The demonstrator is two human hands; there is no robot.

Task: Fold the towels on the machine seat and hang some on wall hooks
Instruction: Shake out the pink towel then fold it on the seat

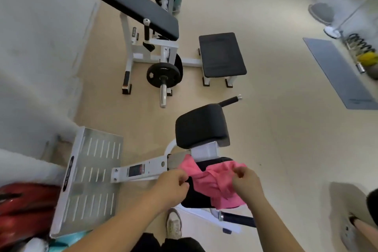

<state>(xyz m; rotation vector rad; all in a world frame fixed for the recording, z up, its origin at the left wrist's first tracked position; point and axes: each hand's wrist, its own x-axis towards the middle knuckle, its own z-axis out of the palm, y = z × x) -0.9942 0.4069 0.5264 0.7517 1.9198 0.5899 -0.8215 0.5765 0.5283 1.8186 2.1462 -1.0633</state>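
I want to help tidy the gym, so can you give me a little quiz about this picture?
1. True or false: the pink towel is already hanging on a wall hook.
2. What does the towel lie on? A) the black machine seat B) the grey floor mat C) the metal footplate
3. Fill in: ___ hands are gripping the towel.

Key: 1 false, it lies crumpled and unfolded. 2 A. 3 two, the left hand and the right hand.
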